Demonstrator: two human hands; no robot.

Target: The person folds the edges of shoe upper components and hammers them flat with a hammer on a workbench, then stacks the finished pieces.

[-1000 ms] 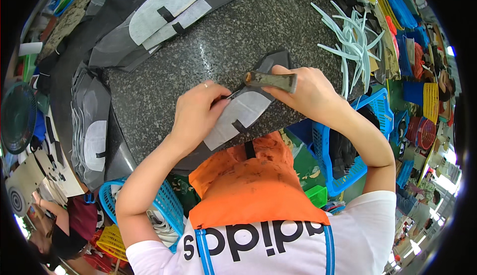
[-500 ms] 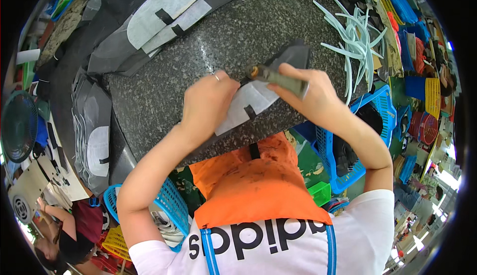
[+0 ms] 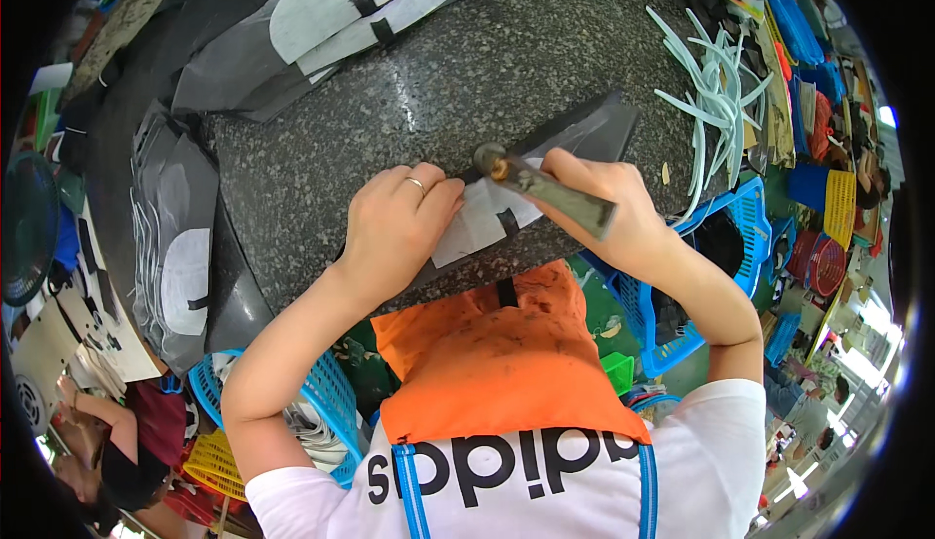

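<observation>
A hammer (image 3: 555, 191) with a rounded metal head and a flat, worn handle is in my right hand (image 3: 623, 203), its fingers closed around it. The hammer head is over the upper edge of a black cut piece (image 3: 596, 132) with a white backing patch (image 3: 472, 227) and a short black tab. This piece lies at the near edge of the dark speckled stone tabletop (image 3: 390, 111). My left hand (image 3: 390, 232) is closed at the piece's left end, fingertips pinching its upper edge close to the hammer head. Part of the piece is hidden under both hands.
Similar black pieces with white patches (image 3: 341, 3) are piled at the far left, and another stack (image 3: 185, 276) stands at the left. Pale strips (image 3: 716, 101) lie at the far right. Blue baskets (image 3: 750, 218) (image 3: 331, 403) flank my orange apron (image 3: 497, 373). Someone sits at the lower left.
The hammer head and both hands have shifted slightly in view, with the hammer still over the piece's edge. The whole scene has moved a little as my head moved.
</observation>
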